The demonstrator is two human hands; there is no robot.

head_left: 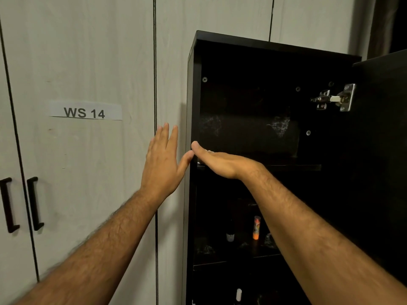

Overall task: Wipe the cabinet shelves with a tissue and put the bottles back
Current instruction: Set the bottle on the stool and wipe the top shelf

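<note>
A tall black cabinet (253, 95) stands open against a pale wardrobe. My right hand (218, 160) lies flat, palm down, on the left end of the top shelf (297, 167); a sliver of white tissue (208, 151) shows under its fingers. My left hand (164, 159) is raised with straight fingers against the cabinet's outer left side, its thumb near the front edge. On the shelf below stand an orange-capped bottle (256, 227) and a small dark bottle (230, 233). A white bottle (239, 294) stands lower down.
The cabinet door (381, 139) hangs open at the right on a metal hinge (334, 99). Pale wardrobe doors (88, 62) with black handles (35, 203) fill the left; one bears a "WS 14" label (84, 112). Whitish smears mark the cabinet's back panel.
</note>
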